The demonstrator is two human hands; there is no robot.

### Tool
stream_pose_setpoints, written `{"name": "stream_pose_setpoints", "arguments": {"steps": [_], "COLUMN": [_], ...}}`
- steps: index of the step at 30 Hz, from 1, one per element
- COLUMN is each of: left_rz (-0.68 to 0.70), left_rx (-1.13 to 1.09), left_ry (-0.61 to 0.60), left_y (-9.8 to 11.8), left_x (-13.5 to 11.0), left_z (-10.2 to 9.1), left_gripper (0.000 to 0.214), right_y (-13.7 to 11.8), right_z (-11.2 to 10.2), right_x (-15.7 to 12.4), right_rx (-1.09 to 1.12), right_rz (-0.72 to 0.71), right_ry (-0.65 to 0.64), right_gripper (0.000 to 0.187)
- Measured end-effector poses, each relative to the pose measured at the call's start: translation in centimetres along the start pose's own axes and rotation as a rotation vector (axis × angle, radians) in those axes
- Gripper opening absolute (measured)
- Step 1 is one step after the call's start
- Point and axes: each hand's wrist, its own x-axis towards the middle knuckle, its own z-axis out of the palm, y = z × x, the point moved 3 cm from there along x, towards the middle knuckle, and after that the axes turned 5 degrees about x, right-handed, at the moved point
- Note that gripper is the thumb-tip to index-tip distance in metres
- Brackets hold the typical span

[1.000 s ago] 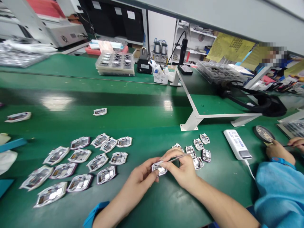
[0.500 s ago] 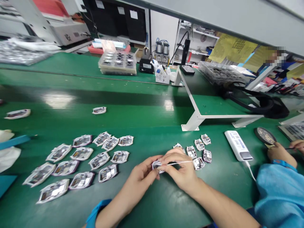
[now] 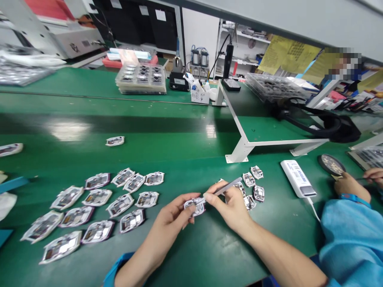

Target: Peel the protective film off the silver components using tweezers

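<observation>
My left hand [image 3: 176, 213] grips a small white-framed electronic housing [image 3: 197, 206] by its left side, thumb on top. Its open face with small components points up. In my right hand [image 3: 229, 205] is a slim flat grey tool [image 3: 229, 185], pinched between thumb and fingers and slanting up to the right. The tool's lower end is at the housing's upper right edge; whether it touches is hidden by my fingertips. Similar housings lie in a group to the left, among them a nearby one [image 3: 132, 220]. Smaller units [image 3: 259, 193] lie behind my right hand.
A raised stand [image 3: 287, 129] holds a black headband device [image 3: 317, 121]. At right lie a white box with a cable [image 3: 296, 177] and a round dark dish [image 3: 331, 164], beside a co-worker's hand [image 3: 351, 187]. Stacked clear trays [image 3: 141, 79] stand at the back.
The grey tool has turned from nearly level and edge-on to slanting upward, its flat side showing. The housing has shifted slightly left and more of its face shows. The whole view has shifted slightly.
</observation>
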Motion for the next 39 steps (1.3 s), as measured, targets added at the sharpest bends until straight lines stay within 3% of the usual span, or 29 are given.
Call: {"name": "stream_pose_setpoints", "arguments": {"steps": [17, 32, 39], "left_rz": [0.145, 0.146, 0.165], "left_rx": [0.181, 0.119, 0.094], "left_ry": [-0.02, -0.008, 0.055], "left_y": [-0.17, 0.05, 0.08], "left_x": [-0.08, -0.32, -0.41], "left_z": [-0.11, -0.06, 0.04], "left_gripper": [0.039, 0.035, 0.027], "right_y": [0.52, 0.52, 0.51], "right_z": [-0.19, -0.18, 0.01], "right_x": [0.49, 0.46, 0.09], "right_rx": [0.095, 0.095, 0.087], "right_rz": [0.095, 0.051, 0.018], "right_ry": [0.001, 0.037, 0.046], "right_gripper": [0.014, 0.014, 0.011]}}
